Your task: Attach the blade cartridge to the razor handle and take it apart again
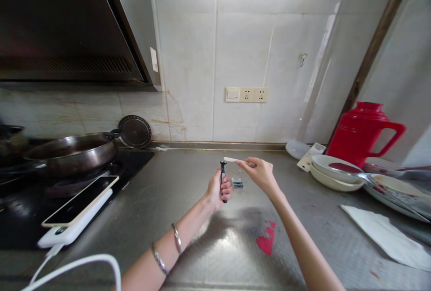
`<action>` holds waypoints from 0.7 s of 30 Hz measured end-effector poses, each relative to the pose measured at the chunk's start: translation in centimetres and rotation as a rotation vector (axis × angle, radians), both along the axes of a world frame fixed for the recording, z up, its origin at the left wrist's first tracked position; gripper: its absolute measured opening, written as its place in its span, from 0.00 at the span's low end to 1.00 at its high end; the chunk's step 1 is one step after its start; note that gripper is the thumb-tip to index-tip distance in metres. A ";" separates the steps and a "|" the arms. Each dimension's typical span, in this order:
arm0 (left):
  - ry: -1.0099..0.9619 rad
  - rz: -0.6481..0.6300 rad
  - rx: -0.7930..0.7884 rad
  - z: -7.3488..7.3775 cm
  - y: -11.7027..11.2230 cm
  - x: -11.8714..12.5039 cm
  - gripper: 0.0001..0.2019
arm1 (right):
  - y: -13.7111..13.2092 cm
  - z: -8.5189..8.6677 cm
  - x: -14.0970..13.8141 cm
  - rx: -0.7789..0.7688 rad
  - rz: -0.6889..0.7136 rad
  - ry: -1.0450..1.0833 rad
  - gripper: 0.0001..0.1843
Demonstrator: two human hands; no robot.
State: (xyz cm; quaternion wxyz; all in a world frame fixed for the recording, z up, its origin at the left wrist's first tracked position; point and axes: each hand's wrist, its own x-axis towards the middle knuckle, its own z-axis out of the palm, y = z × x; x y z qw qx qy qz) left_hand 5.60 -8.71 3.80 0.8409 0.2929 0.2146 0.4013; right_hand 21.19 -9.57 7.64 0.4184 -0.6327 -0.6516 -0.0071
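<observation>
My left hand (pixel 214 188) is wrapped round the dark handle of a razor (pixel 223 170), which stands upright with its small head at the top. In my right hand (pixel 261 172), thumb and fingers pinch a slim white stick (pixel 230 160); its exact kind is unclear. The stick's far end lies at the razor's head, and I cannot tell whether they touch. Just behind my left fingers, a small blue-green item (pixel 237 183) rests on the metal counter (pixel 188 174), too small to name.
To the left, a phone (pixel 82 201) lies on a white power bank (pixel 76 226) beside the pan (pixel 76 152) on the stove. A red jug (pixel 358 131), stacked dishes (pixel 336 172) and a white paper (pixel 387 235) are at right. A red patch (pixel 266 239) marks the counter.
</observation>
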 end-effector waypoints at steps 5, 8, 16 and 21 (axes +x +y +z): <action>0.002 0.014 -0.008 -0.1 0.0 -0.1 0.23 | 1.4 -1.7 1.3 -0.132 0.039 0.030 0.33; 0.031 0.029 -0.032 -0.3 0.1 0.1 0.23 | 1.4 -2.4 1.9 -0.121 0.011 0.049 0.33; 0.206 0.078 -0.144 -0.5 0.1 0.6 0.22 | 1.5 -2.3 -0.6 -0.075 0.102 -0.012 0.32; 0.186 0.111 -0.147 -0.3 0.3 0.1 0.22 | 1.9 -3.1 1.6 -0.134 0.055 -0.036 0.33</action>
